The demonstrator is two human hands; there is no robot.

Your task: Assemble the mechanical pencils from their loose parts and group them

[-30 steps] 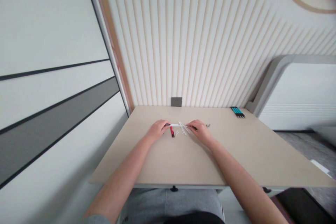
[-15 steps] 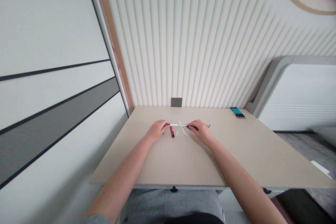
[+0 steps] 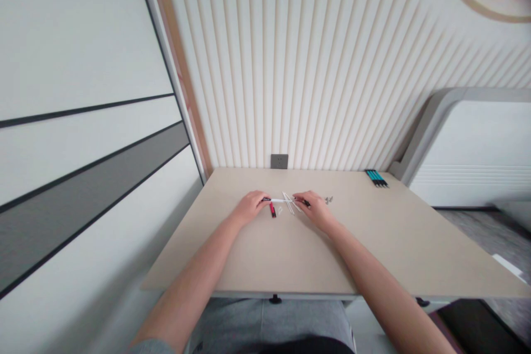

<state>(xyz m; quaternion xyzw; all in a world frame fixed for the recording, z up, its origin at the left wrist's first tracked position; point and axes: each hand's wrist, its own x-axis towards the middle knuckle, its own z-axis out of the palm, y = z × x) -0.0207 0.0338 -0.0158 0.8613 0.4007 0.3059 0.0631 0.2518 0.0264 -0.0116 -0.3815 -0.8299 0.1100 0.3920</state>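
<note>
My left hand [image 3: 250, 206] is closed around the black end of a slim, pen-like white stick [image 3: 277, 200], which points right. My right hand [image 3: 318, 210] pinches a small black piece [image 3: 306, 203] near the other end of that stick; whether the two parts touch I cannot tell. Several thin white rods [image 3: 287, 203] lie crossed on the table between my hands. Beside my left fingertips is a short red and black piece [image 3: 272, 210]. Small white clip-like bits [image 3: 280, 211] are to its right.
Small grey metallic bits [image 3: 329, 199] lie just past my right hand. A row of several teal and black pen-like barrels [image 3: 376, 178] rests at the beige table's [image 3: 290, 260] back right. A dark wall socket [image 3: 279, 161] sits behind the table.
My right hand has shifted slightly left, toward my left hand, with the black piece. More of the grey bits beyond it now shows. My left hand has barely moved.
</note>
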